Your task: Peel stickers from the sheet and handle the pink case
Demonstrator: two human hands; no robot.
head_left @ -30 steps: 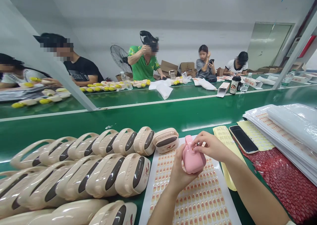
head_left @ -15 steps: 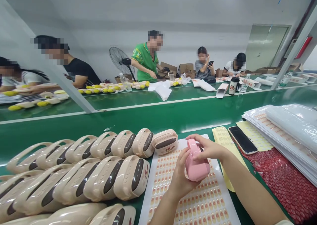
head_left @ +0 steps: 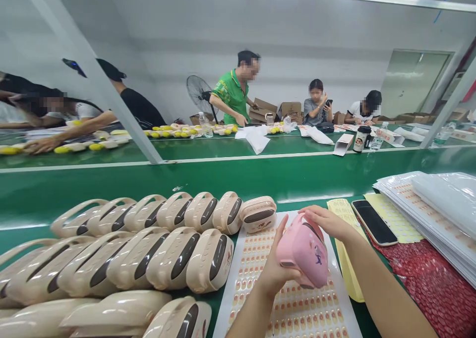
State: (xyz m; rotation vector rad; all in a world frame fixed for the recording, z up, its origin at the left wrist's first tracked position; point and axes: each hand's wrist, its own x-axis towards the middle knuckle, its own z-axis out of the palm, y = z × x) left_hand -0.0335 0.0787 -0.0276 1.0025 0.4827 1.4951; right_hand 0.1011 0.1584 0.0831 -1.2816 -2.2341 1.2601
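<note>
Between my hands is a pink plastic device with a handle [head_left: 303, 253], tilted so that a rounded face with a small dark blue print shows. My left hand [head_left: 273, 271] cups it from the left and below, thumb raised along its side. My right hand [head_left: 329, 221] is closed over its top right by the handle; some fingertips are hidden behind it. Beneath lies a white sheet of small oval stickers [head_left: 256, 266]. Just beyond the device, a beige one of similar shape [head_left: 258, 214] with a dark panel rests at the sheet's far edge.
Rows of beige handled devices [head_left: 173, 258] fill the left of the green table. On the right lie a yellow sticker sheet [head_left: 347, 258], a phone [head_left: 374, 221], red bubble wrap [head_left: 431, 278] and stacked sheets [head_left: 442, 219]. Several people work across a green divider [head_left: 238, 177].
The pink device has been turned: its handle faced me before, and now its printed face shows. My right hand has shifted from the handle's front toward the top. The camera view has moved slightly left.
</note>
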